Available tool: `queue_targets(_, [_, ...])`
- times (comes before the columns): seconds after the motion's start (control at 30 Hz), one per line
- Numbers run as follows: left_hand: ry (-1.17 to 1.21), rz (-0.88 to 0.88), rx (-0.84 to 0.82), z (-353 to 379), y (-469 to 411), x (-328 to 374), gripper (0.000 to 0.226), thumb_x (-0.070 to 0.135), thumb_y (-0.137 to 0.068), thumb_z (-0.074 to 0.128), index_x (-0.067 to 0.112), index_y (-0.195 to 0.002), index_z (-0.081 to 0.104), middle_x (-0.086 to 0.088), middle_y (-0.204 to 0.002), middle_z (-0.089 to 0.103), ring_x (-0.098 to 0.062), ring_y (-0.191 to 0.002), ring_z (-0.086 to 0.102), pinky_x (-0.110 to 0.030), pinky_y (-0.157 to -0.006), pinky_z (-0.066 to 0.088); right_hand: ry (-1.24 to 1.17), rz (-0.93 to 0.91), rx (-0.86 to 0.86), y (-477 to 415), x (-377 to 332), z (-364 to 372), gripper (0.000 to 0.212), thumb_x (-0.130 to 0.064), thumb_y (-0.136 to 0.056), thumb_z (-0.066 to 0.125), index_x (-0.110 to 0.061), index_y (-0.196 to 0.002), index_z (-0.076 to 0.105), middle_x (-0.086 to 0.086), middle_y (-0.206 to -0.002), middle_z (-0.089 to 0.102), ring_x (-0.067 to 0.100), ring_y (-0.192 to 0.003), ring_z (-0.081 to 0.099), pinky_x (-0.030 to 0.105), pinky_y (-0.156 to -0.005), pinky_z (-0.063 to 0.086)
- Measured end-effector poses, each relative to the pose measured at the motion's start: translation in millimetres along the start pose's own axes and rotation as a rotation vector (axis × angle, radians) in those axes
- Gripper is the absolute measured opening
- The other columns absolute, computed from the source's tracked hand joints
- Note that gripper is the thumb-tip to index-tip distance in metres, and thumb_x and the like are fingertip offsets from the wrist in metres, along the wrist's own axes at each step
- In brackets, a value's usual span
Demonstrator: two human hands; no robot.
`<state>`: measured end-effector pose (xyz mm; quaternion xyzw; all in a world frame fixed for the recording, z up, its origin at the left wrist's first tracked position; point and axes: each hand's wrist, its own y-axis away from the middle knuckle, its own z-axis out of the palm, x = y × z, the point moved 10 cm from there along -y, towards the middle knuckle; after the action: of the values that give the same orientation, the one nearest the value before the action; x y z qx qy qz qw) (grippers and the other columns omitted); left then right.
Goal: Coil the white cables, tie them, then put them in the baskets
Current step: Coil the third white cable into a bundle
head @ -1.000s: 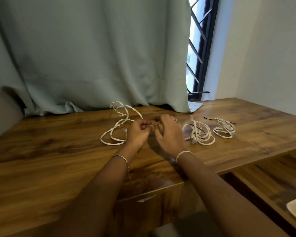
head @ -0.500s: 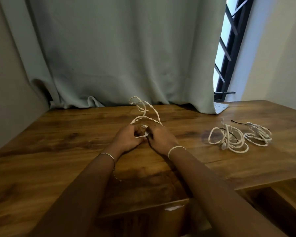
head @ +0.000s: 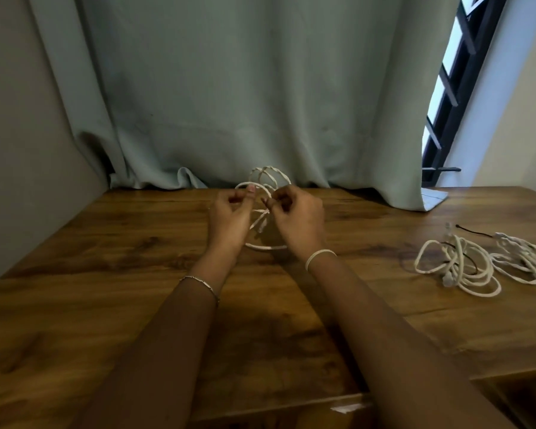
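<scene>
Figure: coiling in progress above the wooden table point(head: 75, 289). The left hand point(head: 229, 218) pinches one loop of the white cable point(head: 266, 248) under its thumb, apparently to fix the coil's size. The right hand point(head: 297, 221), fingers curled, nips a strand just beside it, probably to lead the next turn. The cord is thin, matt and pliant; its loops sag to the table. A second cable point(head: 458, 270) and a third cable point(head: 520, 258) lie loosely heaped well to the right, near a thin black tie point(head: 474, 233). No basket shows.
</scene>
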<state>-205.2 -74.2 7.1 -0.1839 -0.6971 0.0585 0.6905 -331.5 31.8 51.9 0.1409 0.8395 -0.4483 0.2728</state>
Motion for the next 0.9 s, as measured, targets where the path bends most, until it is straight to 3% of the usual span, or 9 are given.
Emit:
queue_targets(0.13, [0.161, -0.024, -0.226, 24.2, 4.1, 2.8, 0.035, 0.042, -0.089, 0.055, 0.01, -0.095, 0.07, -0.013, -0.097, 0.073, -0.031, -0.098, 0.068, -0.054, -0.093, 0.051, -0.168, 0.045, 0.03, 7.4, -3.7, 4.5, 0.016, -0.022, -0.079, 0.075, -0.025, -0.079, 0.06, -0.01, -0.069, 0.066, 0.006, -0.063, 0.062, 0.022, -0.061, 0.051])
queue_targets(0.23, [0.161, 0.012, -0.304, 29.8, 8.1, 12.1, 0.043, 0.035, -0.099, 0.048, -0.003, -0.094, 0.067, -0.023, -0.097, 0.07, -0.037, -0.096, 0.067, -0.054, -0.094, 0.049, -0.263, 0.077, 0.051, 8.7, -0.4, 0.4, 0.025, -0.019, -0.077, 0.077, -0.031, -0.071, 0.056, -0.015, -0.06, 0.061, 0.0, -0.057, 0.06, 0.015, -0.056, 0.048])
queue_targets(0.37, [0.101, -0.008, -0.482, 48.3, 25.0, 13.8, 0.046, 0.055, -0.097, 0.037, 0.023, -0.101, 0.069, -0.012, -0.097, 0.073, -0.033, -0.096, 0.069, -0.051, -0.087, 0.054, -0.254, 0.064, 0.132, 7.6, 2.1, -13.8, 0.027, -0.02, -0.075, 0.076, -0.033, -0.065, 0.055, -0.014, -0.057, 0.06, 0.003, -0.054, 0.059, 0.025, -0.057, 0.051])
queue_targets(0.43, [0.04, 0.04, -0.457, 46.4, 26.9, 20.2, 0.042, 0.054, -0.099, 0.033, 0.028, -0.098, 0.066, 0.001, -0.078, 0.07, -0.014, -0.079, 0.068, -0.037, -0.071, 0.056, -0.341, 0.02, 0.121, 6.5, 0.1, -13.1, 0.019, -0.019, -0.081, 0.072, -0.031, -0.074, 0.06, -0.011, -0.067, 0.064, 0.005, -0.062, 0.061, 0.028, -0.061, 0.052])
queue_targets(0.5, [0.038, 0.06, -0.419, 41.0, 27.0, 27.0, 0.036, 0.048, -0.101, 0.032, 0.028, -0.096, 0.061, 0.0, -0.058, 0.053, -0.002, -0.055, 0.051, -0.024, -0.052, 0.04, -0.457, -0.029, 0.065, 4.9, -3.9, -7.0, 0.016, -0.011, -0.091, 0.058, -0.026, -0.094, 0.066, -0.009, -0.09, 0.067, 0.005, -0.085, 0.064, 0.029, -0.075, 0.054])
queue_targets(0.6, [0.11, -0.035, -0.529, 40.4, 33.8, 26.6, 0.034, 0.044, -0.102, 0.034, 0.019, -0.092, 0.055, 0.004, -0.054, 0.036, -0.007, -0.044, 0.03, -0.021, -0.042, 0.025, -0.602, -0.013, -0.065, 3.3, -6.3, 4.1, 0.045, 0.005, -0.091, 0.04, -0.025, -0.114, 0.064, -0.001, -0.121, 0.059, 0.007, -0.11, 0.059, 0.033, -0.094, 0.051])
queue_targets(0.73, [0.24, -0.203, -0.878, 55.6, 66.1, 32.6, 0.033, 0.037, -0.102, 0.037, 0.017, -0.078, 0.047, 0.006, -0.049, 0.025, -0.006, -0.036, 0.018, -0.017, -0.036, 0.017, -0.857, 0.088, -0.294, 5.0, -7.4, 19.4, 0.051, 0.017, -0.085, 0.041, -0.012, -0.12, 0.063, 0.006, -0.119, 0.066, 0.005, -0.099, 0.065, 0.017, -0.08, 0.05])
queue_targets(0.8, [0.289, -0.26, -0.936, 58.0, 73.5, 32.8, 0.039, 0.032, -0.102, 0.035, 0.016, -0.067, 0.042, 0.005, -0.046, 0.027, -0.006, -0.033, 0.021, -0.019, -0.037, 0.018, -0.829, 0.055, -0.383, 11.1, -12.4, 27.7, 0.052, 0.019, -0.079, 0.045, -0.01, -0.118, 0.065, 0.004, -0.121, 0.066, 0.013, -0.113, 0.062, 0.021, -0.087, 0.051])
queue_targets(0.9, [0.431, -0.317, -0.917, 55.9, 68.9, 32.6, 0.041, 0.026, -0.098, 0.029, 0.018, -0.058, 0.034, 0.004, -0.043, 0.026, -0.007, -0.033, 0.023, -0.02, -0.038, 0.019, -0.772, 0.079, -0.404, 14.0, -9.4, 36.4, 0.033, 0.017, -0.081, 0.053, -0.002, -0.105, 0.065, 0.011, -0.102, 0.07, 0.017, -0.097, 0.067, 0.03, -0.084, 0.055])
